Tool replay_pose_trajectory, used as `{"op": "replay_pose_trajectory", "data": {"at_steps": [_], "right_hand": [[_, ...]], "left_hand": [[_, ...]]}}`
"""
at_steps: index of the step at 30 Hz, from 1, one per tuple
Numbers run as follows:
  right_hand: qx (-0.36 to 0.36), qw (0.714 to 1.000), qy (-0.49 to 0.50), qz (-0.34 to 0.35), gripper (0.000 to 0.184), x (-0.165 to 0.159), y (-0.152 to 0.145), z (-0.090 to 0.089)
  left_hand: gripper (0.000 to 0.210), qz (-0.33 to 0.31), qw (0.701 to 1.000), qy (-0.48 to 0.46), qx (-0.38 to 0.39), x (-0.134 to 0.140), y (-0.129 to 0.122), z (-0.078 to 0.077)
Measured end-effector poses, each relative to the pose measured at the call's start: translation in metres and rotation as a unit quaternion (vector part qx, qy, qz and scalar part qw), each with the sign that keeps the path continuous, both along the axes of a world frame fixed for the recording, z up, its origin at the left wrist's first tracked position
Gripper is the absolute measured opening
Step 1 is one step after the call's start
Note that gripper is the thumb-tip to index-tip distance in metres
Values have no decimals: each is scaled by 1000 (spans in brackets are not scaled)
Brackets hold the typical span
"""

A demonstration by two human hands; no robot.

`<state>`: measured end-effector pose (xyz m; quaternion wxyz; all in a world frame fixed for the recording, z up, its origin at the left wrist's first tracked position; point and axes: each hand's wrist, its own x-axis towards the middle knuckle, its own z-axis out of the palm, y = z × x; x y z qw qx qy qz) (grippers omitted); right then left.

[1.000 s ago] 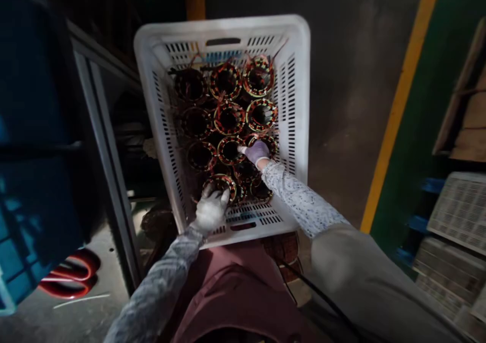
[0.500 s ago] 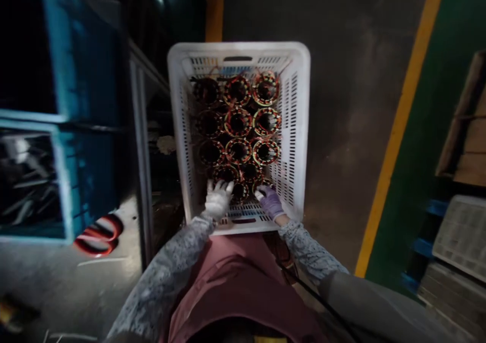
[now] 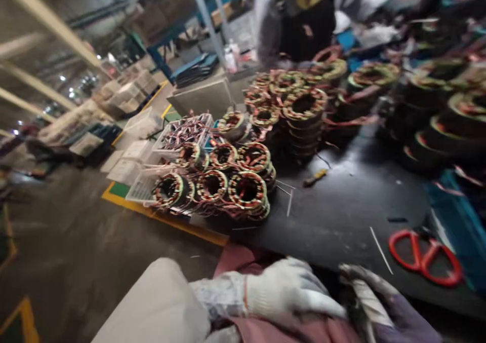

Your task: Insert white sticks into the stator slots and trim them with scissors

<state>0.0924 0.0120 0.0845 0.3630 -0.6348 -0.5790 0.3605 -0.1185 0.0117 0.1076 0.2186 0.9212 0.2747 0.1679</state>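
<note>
Left hand (image 3: 286, 290) and right hand (image 3: 404, 315), gloved, at the near edge of a dark table (image 3: 349, 196).
Left: white glove, fingers together, palm hidden; right: purple-and-white glove, fingers half bent; whether either holds anything cannot be told. Red scissors (image 3: 420, 267): just beyond the right hand. Wire rings (image 3: 232, 187): stacked ahead of the left hand, leftward. Person (image 3: 304, 29): farther ahead.

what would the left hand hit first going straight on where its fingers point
Likely the right hand, close ahead of the left hand in the picture, though depth is unclear.
</note>
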Motion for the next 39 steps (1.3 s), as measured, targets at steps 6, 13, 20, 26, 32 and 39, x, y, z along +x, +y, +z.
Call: {"op": "replay_pose_trajectory", "data": {"at_steps": [6,13,20,26,32,39], "right_hand": [[249,923,-57,287,22,-169,78,94],[321,842,-292,320,37,-220,145,100],[171,727,-558,361,85,-250,176,97],[23,677,-607,415,90,-288,208,90],[25,667,-581,466,61,-281,223,81],[27,658,-590,466,38,-287,229,79]], "left_hand": [[38,405,875,71,257,-257,-46,105],[74,297,860,394,131,-363,51,110],[83,205,872,440,66,-370,115,93],[76,190,890,415,23,-372,123,103],[85,161,900,405,6,-377,131,95],[82,154,894,421,17,-380,127,96]]}}
